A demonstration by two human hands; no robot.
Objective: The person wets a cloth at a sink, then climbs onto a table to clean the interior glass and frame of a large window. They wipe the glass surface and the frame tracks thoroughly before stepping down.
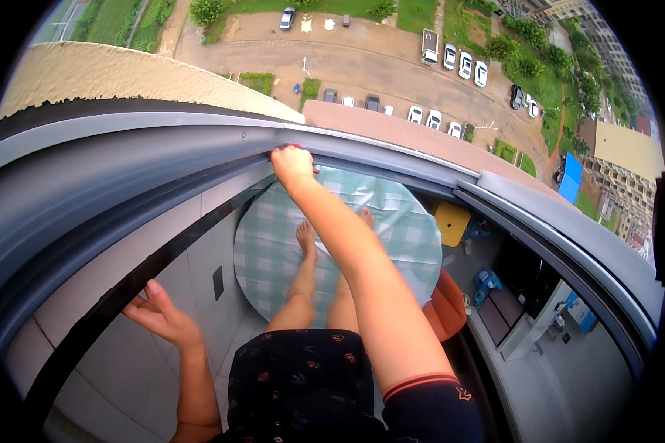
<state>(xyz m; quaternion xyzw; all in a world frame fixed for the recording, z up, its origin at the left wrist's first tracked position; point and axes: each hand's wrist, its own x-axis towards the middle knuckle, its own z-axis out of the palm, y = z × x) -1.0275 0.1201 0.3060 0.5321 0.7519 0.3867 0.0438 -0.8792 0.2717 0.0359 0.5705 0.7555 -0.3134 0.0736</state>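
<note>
My right hand [293, 164] is closed at the corner of the grey window frame [391, 159], with the arm stretched forward. Small red bits of a held thing [316, 170] show at its edges; the fingers cover the rest. My left hand [164, 316] is lower and to the left, thumb raised and apart from the fingers. Its fingertips reach the long black strip [118, 292], which runs slantwise up to the frame, and are partly hidden there. My bare feet stand on a round table [266, 251] with a green-and-white checked cover.
Beyond the frame lies a long drop to a road [273, 52] with parked cars. A tan outer wall [148, 81] borders it at the left. An orange chair [445, 306] and a yellow stool [451, 223] stand right of the table. A tiled wall [207, 244] rises at left.
</note>
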